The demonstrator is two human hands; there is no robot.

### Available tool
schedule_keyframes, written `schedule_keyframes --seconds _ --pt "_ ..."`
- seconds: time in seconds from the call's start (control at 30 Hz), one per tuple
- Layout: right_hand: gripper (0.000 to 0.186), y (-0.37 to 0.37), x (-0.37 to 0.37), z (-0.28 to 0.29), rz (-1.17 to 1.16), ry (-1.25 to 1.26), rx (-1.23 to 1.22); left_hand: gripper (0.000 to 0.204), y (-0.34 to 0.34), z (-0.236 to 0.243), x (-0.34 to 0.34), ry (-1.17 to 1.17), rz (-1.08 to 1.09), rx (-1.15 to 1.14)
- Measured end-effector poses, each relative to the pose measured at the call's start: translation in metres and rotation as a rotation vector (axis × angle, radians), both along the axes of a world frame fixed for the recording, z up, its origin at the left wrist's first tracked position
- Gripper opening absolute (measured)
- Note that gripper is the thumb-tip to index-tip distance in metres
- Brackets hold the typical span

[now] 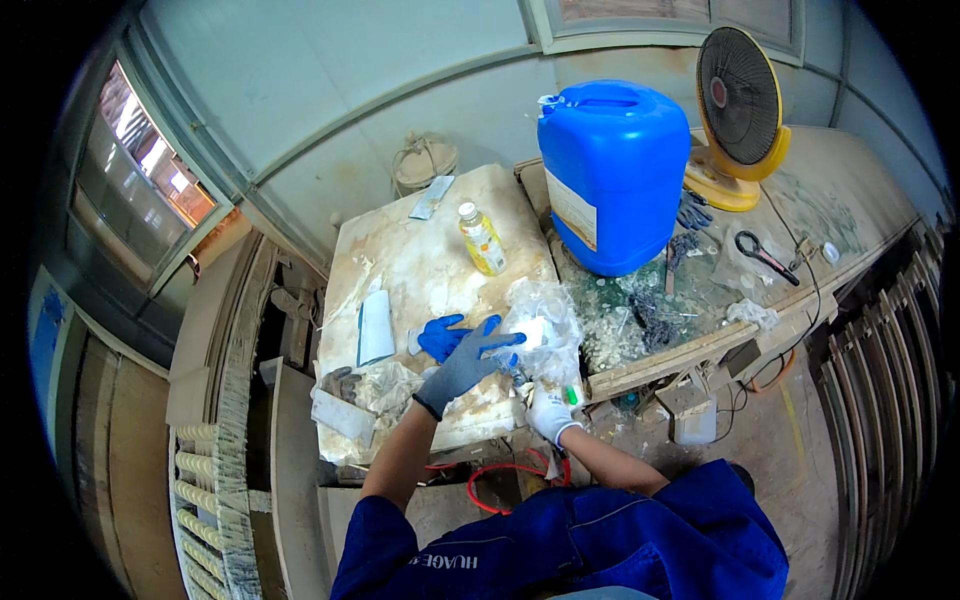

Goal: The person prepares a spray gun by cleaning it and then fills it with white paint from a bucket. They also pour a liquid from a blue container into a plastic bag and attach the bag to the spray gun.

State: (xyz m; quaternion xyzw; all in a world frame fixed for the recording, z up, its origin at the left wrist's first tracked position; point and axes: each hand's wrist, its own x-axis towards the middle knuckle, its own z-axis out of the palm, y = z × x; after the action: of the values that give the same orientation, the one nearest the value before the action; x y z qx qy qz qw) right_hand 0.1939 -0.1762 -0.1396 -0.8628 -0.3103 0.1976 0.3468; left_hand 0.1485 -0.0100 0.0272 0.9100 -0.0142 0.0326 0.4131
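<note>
My left hand (468,365), in a grey glove with blue fingertips, reaches over the worktable with its fingers stretched out to a crumpled clear plastic bag (560,310). A white piece (532,332) shows within the bag. My right hand (550,413), in a white glove, is at the table's front edge by the bag's near side, its fingers curled. A small green thing (572,396) shows beside those fingers; what they hold is too small to make out. Just behind my left hand lies a loose blue glove (438,338).
A yellow-labelled bottle (483,240) stands farther back. To the right are a big blue jerrycan (615,180), a yellow fan (742,110) and a black-handled tool (768,258). A light-blue pad (376,328) and crumpled plastic (385,393) lie left. A red hose (490,490) hangs below.
</note>
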Motion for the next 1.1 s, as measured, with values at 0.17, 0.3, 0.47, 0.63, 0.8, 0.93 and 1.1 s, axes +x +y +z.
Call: schedule_keyframes --seconds 0.17,0.3,0.47,0.63,0.8,0.93,1.1 --pt "0.057 0.005 -0.002 0.002 0.025 -0.186 0.073 0.041 0.017 0.024 0.021 0.221 -0.078 -0.238" --pt "0.063 0.008 -0.001 -0.015 0.002 -0.255 0.148 0.036 0.013 0.036 0.029 0.329 -0.069 -0.387" --pt "0.067 0.001 -0.002 0.002 0.034 -0.050 0.176 0.034 0.006 0.039 0.035 0.269 -0.016 -0.423" --pt "0.068 -0.001 -0.002 0.011 0.085 0.116 -0.009 0.037 -0.008 0.041 0.033 0.177 0.115 -0.496" --pt "0.062 -0.003 0.000 0.028 0.062 0.072 -0.031 0.040 -0.025 0.049 0.038 0.132 0.239 -0.616" --pt "0.058 -0.007 0.000 0.039 0.063 0.086 -0.013 0.037 -0.016 0.023 0.049 0.038 0.261 -0.757" --pt "0.048 -0.010 0.005 0.042 0.076 0.164 -0.119 0.041 -0.003 -0.004 0.056 -0.033 0.283 -0.830"
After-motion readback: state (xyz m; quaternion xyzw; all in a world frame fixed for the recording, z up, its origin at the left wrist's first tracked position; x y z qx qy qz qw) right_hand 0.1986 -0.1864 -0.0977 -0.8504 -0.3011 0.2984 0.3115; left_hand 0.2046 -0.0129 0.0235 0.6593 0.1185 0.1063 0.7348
